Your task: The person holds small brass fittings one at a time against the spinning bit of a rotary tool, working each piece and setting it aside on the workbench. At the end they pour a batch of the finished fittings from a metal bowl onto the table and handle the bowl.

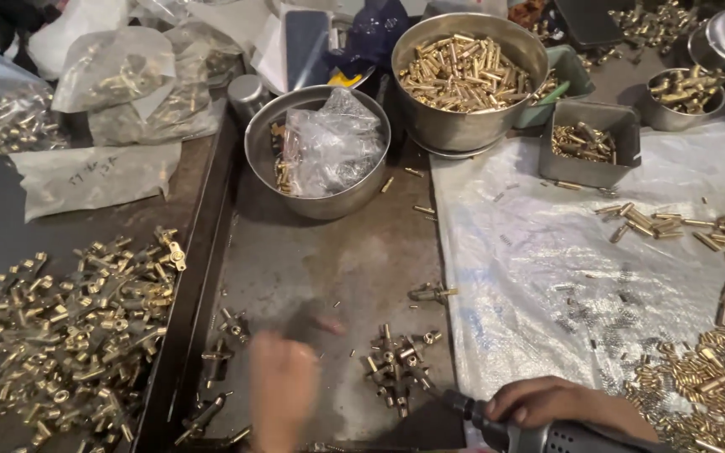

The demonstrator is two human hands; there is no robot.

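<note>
Clear plastic bags of small brass parts are heaped at the upper left of a dark metal workbench, and in front of them lies a flat pale bag with dark handwriting, its words too small to matter. A crumpled clear bag sits inside a round steel bowl near the top centre, beside a larger steel bowl piled with brass tubes. A square grey tray of brass pieces rests on a sheet of white plastic covering the right side. At the bottom edge, the left hand reaches up over the bench, blurred, so I cannot tell whether its fingers are spread or closed; it hovers just beside a small cluster of brass fittings. The right hand lies low at the bottom right, fingers curled together around the grey ribbed body of a powered hand tool, whose dark tip points toward that same cluster. A big loose pile of brass fittings spreads over the far left
</note>
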